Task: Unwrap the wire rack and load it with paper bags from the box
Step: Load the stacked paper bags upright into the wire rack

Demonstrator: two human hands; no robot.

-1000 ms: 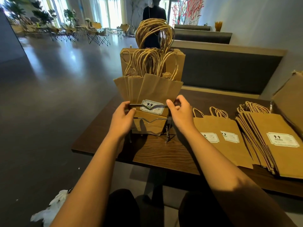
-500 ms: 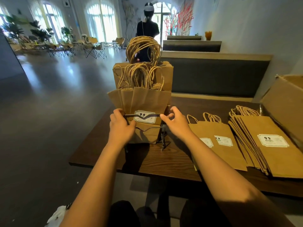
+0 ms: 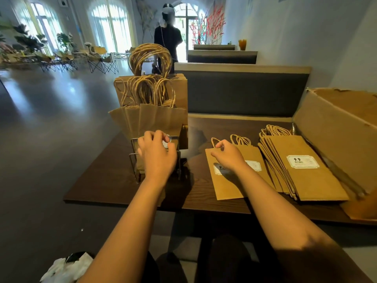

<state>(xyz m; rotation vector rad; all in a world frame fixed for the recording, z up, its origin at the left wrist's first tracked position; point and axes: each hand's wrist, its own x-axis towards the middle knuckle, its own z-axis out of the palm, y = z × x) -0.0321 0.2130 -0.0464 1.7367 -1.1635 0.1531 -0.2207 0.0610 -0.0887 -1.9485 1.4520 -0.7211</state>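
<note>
The wire rack (image 3: 155, 160) stands unwrapped at the table's (image 3: 114, 186) 9 o'clock end, already packed with upright paper bags (image 3: 161, 119), so loading looks well advanced. The left hand (image 3: 157, 154) hovers at the rack's front wire, fingers loosely curled, its grip apparently empty. The right hand (image 3: 228, 155) reaches over two loose bags (image 3: 226, 186) at centre, fingers curled, nothing yet held. A thick stack (image 3: 306, 176) lies toward 3 o'clock beside the box (image 3: 336, 127); both remain to load.
</note>
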